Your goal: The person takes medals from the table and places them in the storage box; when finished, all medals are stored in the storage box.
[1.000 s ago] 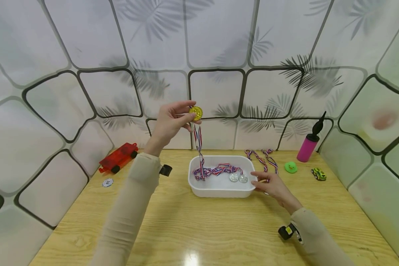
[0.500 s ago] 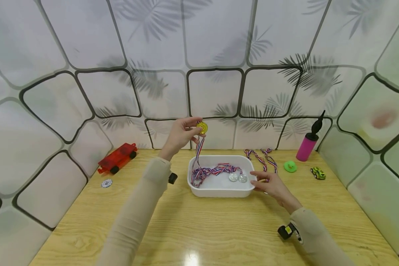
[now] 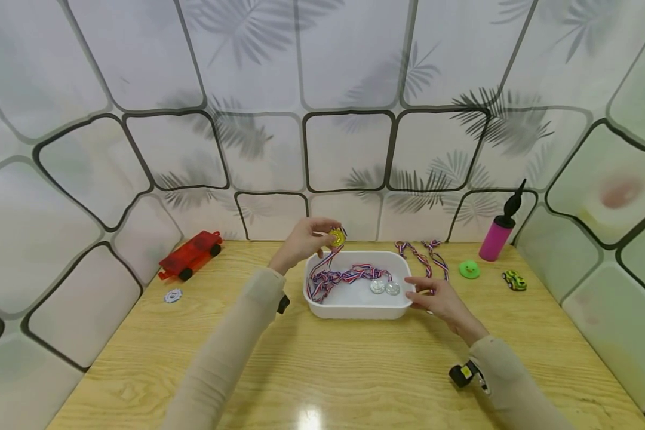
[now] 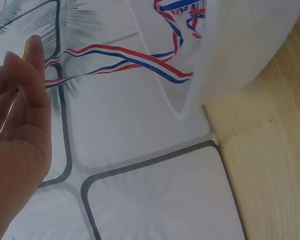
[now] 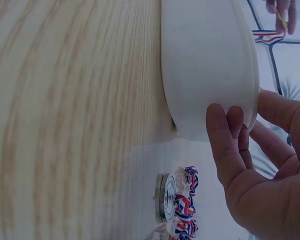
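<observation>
From my remote seat, the place looked like a staged recording booth rather than a lived-in room. A light wooden table (image 3: 355,370) was closed in on three sides by white backdrop panels (image 3: 349,77) printed with grey palm leaves and dark rounded tile outlines. Small unrelated props lay scattered about: a red toy car (image 3: 190,255), a poker chip (image 3: 173,295), a pink hand pump (image 3: 498,232), a green disc (image 3: 469,270), a tiny yellow-green car (image 3: 515,280). I saw no furniture or fittings beyond these.

Beige long sleeves on both arms; small black wrist-mounted camera at each cuff; bare hands.
</observation>
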Motion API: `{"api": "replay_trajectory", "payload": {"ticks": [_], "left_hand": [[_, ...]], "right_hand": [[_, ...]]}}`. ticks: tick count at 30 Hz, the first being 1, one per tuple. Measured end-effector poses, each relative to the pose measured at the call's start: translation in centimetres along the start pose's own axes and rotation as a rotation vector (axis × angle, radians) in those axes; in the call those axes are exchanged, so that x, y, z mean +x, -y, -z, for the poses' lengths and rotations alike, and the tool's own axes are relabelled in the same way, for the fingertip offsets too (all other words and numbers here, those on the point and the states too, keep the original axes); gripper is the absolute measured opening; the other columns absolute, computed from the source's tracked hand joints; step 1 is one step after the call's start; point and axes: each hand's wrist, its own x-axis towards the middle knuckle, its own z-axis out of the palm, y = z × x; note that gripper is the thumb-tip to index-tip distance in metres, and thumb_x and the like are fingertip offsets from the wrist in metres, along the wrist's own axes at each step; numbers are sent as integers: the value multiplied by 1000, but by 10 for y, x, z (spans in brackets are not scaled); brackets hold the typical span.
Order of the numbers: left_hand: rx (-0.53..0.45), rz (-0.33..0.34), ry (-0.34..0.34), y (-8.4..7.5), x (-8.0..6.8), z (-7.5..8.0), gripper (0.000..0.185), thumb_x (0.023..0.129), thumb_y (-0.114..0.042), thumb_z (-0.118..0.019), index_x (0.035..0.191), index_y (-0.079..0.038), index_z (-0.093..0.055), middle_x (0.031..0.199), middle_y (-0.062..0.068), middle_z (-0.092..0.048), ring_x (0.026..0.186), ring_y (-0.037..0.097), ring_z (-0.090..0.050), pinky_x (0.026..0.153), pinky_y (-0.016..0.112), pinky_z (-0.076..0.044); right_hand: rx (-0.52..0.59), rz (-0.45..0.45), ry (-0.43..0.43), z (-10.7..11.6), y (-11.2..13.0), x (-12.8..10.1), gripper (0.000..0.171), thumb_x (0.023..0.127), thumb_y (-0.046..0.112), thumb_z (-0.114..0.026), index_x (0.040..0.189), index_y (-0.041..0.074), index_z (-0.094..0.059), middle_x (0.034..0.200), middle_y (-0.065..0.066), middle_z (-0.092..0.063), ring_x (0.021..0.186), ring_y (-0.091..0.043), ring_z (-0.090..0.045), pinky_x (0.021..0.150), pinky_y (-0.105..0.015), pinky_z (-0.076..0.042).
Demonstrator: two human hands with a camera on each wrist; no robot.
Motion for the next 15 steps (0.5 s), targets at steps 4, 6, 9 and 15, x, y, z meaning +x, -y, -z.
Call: {"api": "replay_trajectory", "payload": {"ticks": [4,6,9,15], "left_hand": [[41,28,51,8,0,-7,33,96,-7,-62,129,-6,-62,118,15,-67,85,31,-71,52,33,-53],[49,39,75,13,0,-10,33,96,-7,-61,129,-7,-63,118,15,-67,87,35,-71,52,34,-54],[52,50,107,19,1,-16,33,96,-7,-61,130,-6,-62,115,15,-68,89,41,-69,57,38,-56],[72,74,100,30,4,-30,30,94,-3,-62,124,-7,-65,108,15,-70,86,41,-69,64,44,-59]], "right_hand": [[-7,-4,-1,0,1,-1,52,93,14,-68,139,-4,-50,115,-18,-48,90,-16,-60,83,-29,-59],[-9,-4,-1,0,1,-1,52,93,14,-68,139,-4,-50,115,-19,-48,90,-16,-60,83,-29,-59],[-10,-6,-4,0,1,0,53,93,14,-68,139,-4,-50,116,-19,-49,90,-16,-60,83,-29,-59],[-9,-16,-9,-1,0,0,53,93,14,-68,139,-3,-50,116,-18,-49,90,-16,-59,84,-30,-59]]}}
